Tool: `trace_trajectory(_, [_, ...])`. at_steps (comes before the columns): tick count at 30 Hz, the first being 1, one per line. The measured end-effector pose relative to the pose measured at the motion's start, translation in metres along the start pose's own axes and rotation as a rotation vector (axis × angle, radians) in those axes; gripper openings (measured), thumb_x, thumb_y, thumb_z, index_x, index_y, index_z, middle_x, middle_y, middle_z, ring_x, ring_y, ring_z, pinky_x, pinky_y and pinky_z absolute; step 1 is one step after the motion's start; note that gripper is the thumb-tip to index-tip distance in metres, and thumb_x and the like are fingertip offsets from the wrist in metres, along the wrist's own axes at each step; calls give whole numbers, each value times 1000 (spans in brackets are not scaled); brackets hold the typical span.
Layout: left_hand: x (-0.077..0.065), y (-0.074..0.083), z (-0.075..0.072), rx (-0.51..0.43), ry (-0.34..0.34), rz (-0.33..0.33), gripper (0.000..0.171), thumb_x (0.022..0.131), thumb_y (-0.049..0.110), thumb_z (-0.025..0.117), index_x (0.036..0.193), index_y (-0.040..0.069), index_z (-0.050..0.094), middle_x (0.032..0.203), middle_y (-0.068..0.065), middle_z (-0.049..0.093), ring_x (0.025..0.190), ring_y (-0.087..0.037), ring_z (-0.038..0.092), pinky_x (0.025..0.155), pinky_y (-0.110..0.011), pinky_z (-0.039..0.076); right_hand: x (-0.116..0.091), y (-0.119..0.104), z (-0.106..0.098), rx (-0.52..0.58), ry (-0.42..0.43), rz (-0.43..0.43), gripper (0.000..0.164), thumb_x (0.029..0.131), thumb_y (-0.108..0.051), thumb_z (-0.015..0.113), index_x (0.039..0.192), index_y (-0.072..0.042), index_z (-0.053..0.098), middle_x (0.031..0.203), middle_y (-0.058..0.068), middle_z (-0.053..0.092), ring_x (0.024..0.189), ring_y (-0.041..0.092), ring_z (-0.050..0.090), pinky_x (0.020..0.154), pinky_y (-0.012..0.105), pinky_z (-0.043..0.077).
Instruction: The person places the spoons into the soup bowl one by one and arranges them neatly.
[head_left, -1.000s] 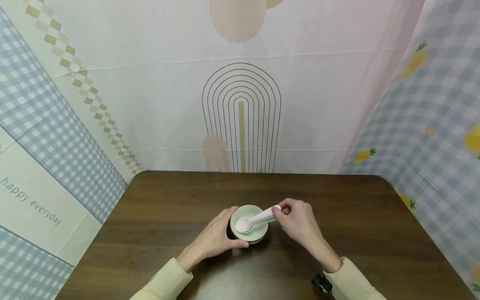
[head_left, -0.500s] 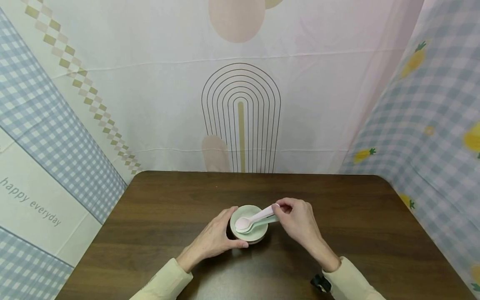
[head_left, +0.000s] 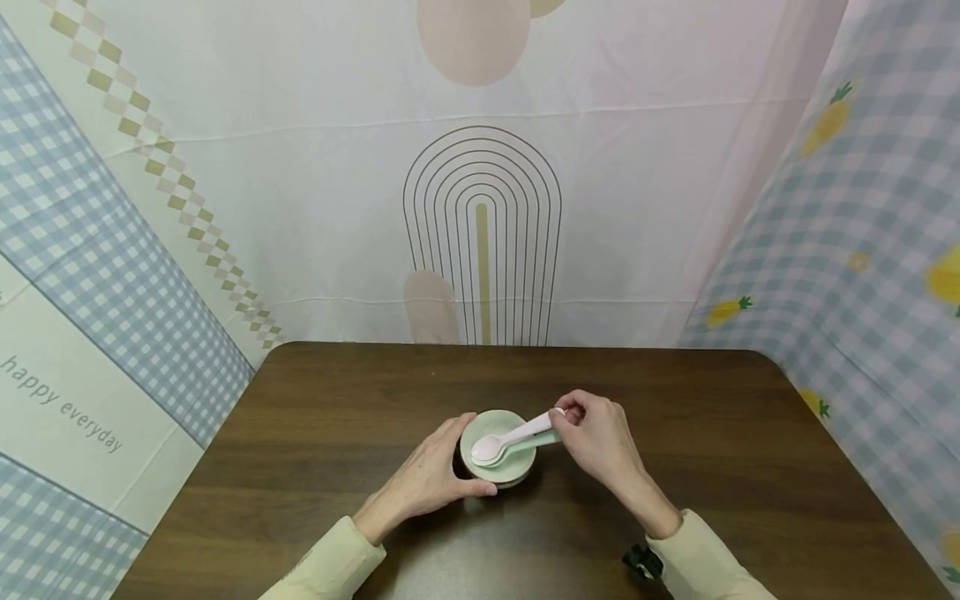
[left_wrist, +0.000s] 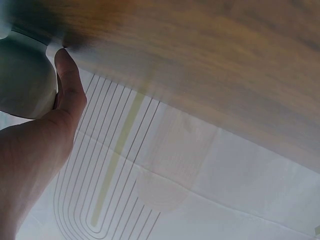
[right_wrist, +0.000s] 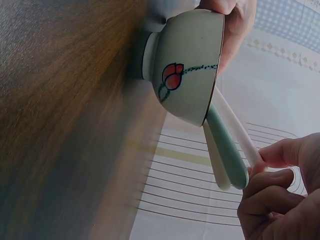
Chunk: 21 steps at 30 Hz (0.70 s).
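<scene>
A small pale green bowl [head_left: 480, 423] stands upright on the table, with a red floral motif on its outside in the right wrist view. My left hand [head_left: 429, 472] holds it from the left, thumb at the near side and fingers around the far side. With thumb and fingertips my right hand [head_left: 602, 437] pinches the handle end of a pale pink spoon [head_left: 517, 433], whose head lies over the bowl's inside. Beneath it a light green spoon [right_wrist: 228, 145] leans on the rim. Beside that one, a cream handle [right_wrist: 215, 162] also sticks out of the bowl.
The dark wooden table [head_left: 315, 417] reaches back to a white patterned cloth [head_left: 337, 208]. Checked cloths hang at the left and right sides. A black object [head_left: 643, 562] sits at the right cuff.
The handles have spread: the green one now shows apart below the pink spoon. My right hand has shifted slightly right and away with the pink handle. The left hand and bowl stay put.
</scene>
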<state>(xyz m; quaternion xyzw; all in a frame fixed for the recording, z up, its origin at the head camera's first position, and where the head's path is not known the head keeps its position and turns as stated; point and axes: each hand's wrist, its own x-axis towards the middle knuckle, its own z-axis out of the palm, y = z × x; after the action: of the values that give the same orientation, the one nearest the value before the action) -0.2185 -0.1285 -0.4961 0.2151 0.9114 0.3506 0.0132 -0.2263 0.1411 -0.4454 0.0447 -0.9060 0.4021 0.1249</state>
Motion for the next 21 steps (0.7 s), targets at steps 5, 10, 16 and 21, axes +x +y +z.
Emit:
trace_trajectory(5, [0,0,0,-5,-4,-6,109,78,49,98,162,3,46,155,-19,60,142,-38,61,117,-60,51,1,2,-1,-7,-11,15,7,94,-12,77,89,-6,78,70,-1,61,64,11,51,60,21,38])
trace_trajectory(10, [0,1,-1,-10,-6,-12,109,78,48,98,162,3,46,156,-19,59,144,-39,60,119,-60,50,3,3,-2,-11,-14,20,8,93,-11,76,88,-6,78,69,-2,59,64,11,50,59,21,37])
trace_trajectory(16, [0,0,0,-10,-1,-2,108,77,48,98,161,2,46,156,-20,59,144,-40,60,118,-62,50,3,4,-2,-18,-17,24,8,92,-11,74,86,-8,78,68,-3,59,64,10,50,60,22,38])
trace_trajectory(21, [0,1,0,-8,-1,2,108,78,48,98,161,2,46,156,-20,59,144,-40,60,118,-63,49,3,5,-2,-25,-38,32,7,92,-11,74,87,-7,77,71,-2,60,66,11,51,60,22,38])
